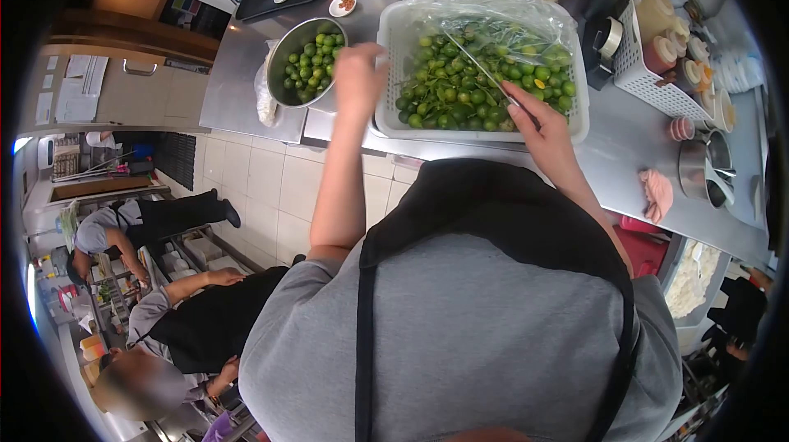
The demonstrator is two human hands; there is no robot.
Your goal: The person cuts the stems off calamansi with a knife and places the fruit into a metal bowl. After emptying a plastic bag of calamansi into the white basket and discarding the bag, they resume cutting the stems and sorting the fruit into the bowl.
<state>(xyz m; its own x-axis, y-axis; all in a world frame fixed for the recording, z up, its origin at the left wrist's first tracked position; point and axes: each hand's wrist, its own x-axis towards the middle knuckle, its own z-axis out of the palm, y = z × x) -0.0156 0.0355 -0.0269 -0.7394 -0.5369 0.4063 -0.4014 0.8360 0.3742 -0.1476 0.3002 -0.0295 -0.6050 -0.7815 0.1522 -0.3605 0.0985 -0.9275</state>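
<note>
Knife in curled R hand over green limes in white tub, L hand blurred nr metal bowl, can't tell grip.

I am viewing small green limes crowding a white tub, a long knife slanting over them, and more limes lying in a steel bowl to the left.

A head-worn wide-angle camera looks forward and down at the nearby counter.
</note>
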